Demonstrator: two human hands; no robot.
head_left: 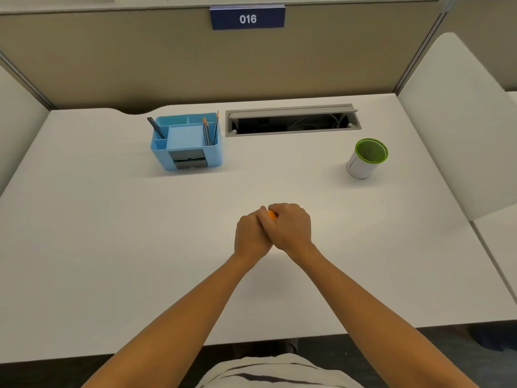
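**White Desk, Booth 016: Hands Joined at Centre**

White desk [112, 219] forms the work surface. A beige partition [140, 60] closes it off at the rear, and a blue number plate [247, 18] reading "016" is fixed to the partition's top edge. White side panels stand at the left and right of the desk.

1. Hand position. The left hand [250, 238] and the right hand [292, 228] meet over the middle of the desk, nearer the front edge than the rear. The two hands touch, with the right hand lying partly over the fingers of the left. Both forearms are bare and converge from the bottom corners of the view.

2. Held item. An orange object [272, 214] shows only as a small sliver at the top of the joint between the hands. The right hand's fingers are curled round it. The left hand's fingers are bent and lie against it, but whether they actually grip it cannot be determined. The shape of the object is hidden.

3. Rear left. A blue desk organiser [190, 158] stands upright and well apart from the hands. Pencils [208, 130] stand in its right compartment and a dark pen [156, 127] leans in its left compartment.

4. Rear centre. A grey cable hatch [292, 119] is set into the desk just right of the organiser, with its lid raised.

5. Right side. A white cup with a green rim [363, 161] stands well apart from both hands.
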